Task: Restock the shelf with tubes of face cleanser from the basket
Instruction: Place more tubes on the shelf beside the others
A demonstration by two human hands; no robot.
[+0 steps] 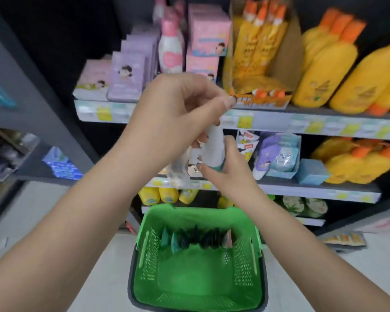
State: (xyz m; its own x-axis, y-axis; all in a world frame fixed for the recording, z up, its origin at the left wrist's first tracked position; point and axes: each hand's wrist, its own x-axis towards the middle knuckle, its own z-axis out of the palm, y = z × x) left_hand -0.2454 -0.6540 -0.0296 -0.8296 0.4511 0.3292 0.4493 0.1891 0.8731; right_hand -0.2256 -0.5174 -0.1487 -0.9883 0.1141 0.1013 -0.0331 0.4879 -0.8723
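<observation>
Both hands meet above the green plastic basket. The left hand pinches the top of a white squeeze tube with a teal cap. The right hand, at its 5 o'clock, curls around the capped end.

Two hands held a white tube up in front of stocked shelves, above a green basket.

The left hand pinched the top of the white tube and also held a clear plastic wrapper hanging beside it; the right hand gripped the tube's teal lower end. Below on the floor sat the green basket, with a row of teal and dark tubes standing along its far wall. Yellow bottles with orange caps and pink boxes filled the upper shelf.
</observation>
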